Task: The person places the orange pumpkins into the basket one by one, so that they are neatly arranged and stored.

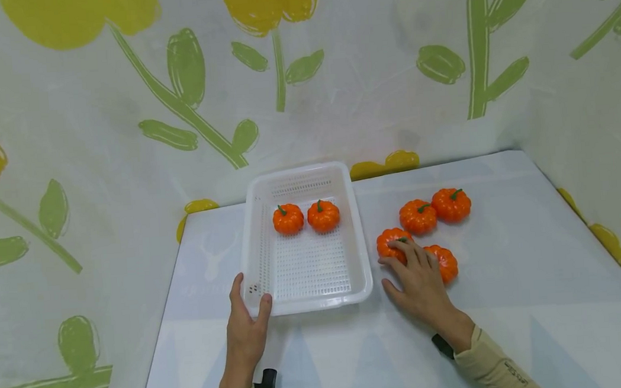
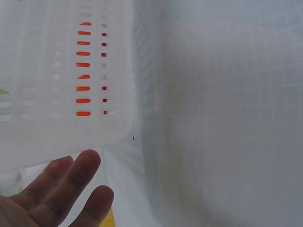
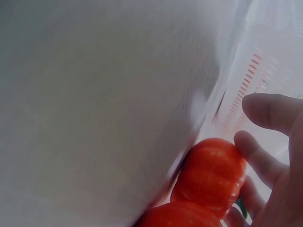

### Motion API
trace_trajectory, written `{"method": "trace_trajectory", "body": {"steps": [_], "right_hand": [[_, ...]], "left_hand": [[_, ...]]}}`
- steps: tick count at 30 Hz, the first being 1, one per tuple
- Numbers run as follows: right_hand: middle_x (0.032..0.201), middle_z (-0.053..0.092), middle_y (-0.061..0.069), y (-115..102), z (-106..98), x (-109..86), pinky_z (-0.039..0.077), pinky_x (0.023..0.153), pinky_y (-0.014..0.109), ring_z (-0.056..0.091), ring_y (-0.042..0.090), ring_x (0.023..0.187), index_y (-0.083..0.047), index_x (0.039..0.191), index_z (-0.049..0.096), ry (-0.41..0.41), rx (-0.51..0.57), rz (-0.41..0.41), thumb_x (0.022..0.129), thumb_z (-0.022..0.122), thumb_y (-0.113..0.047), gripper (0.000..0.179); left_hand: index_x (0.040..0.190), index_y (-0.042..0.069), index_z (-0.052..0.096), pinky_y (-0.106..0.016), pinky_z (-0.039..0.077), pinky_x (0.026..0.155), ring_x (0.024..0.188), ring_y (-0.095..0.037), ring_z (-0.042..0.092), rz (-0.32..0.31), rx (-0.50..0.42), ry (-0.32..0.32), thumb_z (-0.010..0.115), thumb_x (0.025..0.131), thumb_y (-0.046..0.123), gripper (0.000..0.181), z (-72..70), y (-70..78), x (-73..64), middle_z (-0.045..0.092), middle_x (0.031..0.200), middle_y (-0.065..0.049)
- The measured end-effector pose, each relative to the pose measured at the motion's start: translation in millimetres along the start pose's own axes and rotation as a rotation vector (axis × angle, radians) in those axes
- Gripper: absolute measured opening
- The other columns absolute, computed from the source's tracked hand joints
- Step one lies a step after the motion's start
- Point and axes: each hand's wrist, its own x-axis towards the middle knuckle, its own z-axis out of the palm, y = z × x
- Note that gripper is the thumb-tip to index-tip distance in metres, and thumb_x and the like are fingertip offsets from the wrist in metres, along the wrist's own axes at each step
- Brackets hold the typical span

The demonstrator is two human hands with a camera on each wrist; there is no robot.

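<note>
A white plastic basket [image 1: 317, 303] with slotted walls stands on the table, and two orange toy pumpkins [image 1: 288, 220] with green stems lie inside it. My left hand [image 1: 247, 340] grips the basket's near left corner, thumb at the rim; in the left wrist view its fingers [image 2: 78, 172] are by the basket wall. To the right of the basket, my right hand [image 1: 417, 279] reaches over a pumpkin [image 1: 390, 242], fingers touching it. The right wrist view has the thumb apart from that pumpkin [image 3: 213, 170]. Another pumpkin [image 1: 444, 264] is partly hidden behind this hand.
Farther back on the right, two more pumpkins [image 1: 417, 217] sit side by side. The pale table [image 1: 507, 265] meets a wall covering [image 1: 363, 96] printed with yellow flowers and green leaves at its back edge.
</note>
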Motion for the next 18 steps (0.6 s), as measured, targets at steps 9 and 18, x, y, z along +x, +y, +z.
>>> {"method": "trace_trajectory", "body": {"steps": [9, 18], "right_hand": [[0.139, 0.037, 0.007, 1.2, 1.2, 1.8, 0.024, 0.096, 0.053, 0.027, 0.032, 0.129, -0.022, 0.112, 0.063, 0.01, -0.002, -0.015, 0.076, 0.072, -0.034, 0.039], [0.139, 0.037, 0.006, 1.2, 2.4, 2.5, 0.023, 0.096, 0.052, 0.026, 0.031, 0.13, -0.023, 0.112, 0.063, 0.007, 0.004, -0.013, 0.076, 0.071, -0.034, 0.039]], "left_hand": [[0.147, 0.04, 0.006, -0.054, 0.036, 0.099, 0.124, -0.024, 0.041, 0.012, -0.008, -0.005, 0.051, 0.087, 0.058, 0.077, -1.2, -1.5, 1.4, 0.031, 0.147, 0.0], [0.145, 0.045, 0.005, -0.054, 0.038, 0.097, 0.121, -0.024, 0.044, -0.003, -0.016, -0.009, 0.053, 0.088, 0.054, 0.075, -0.1, -2.0, 1.8, 0.034, 0.145, 0.001]]}}
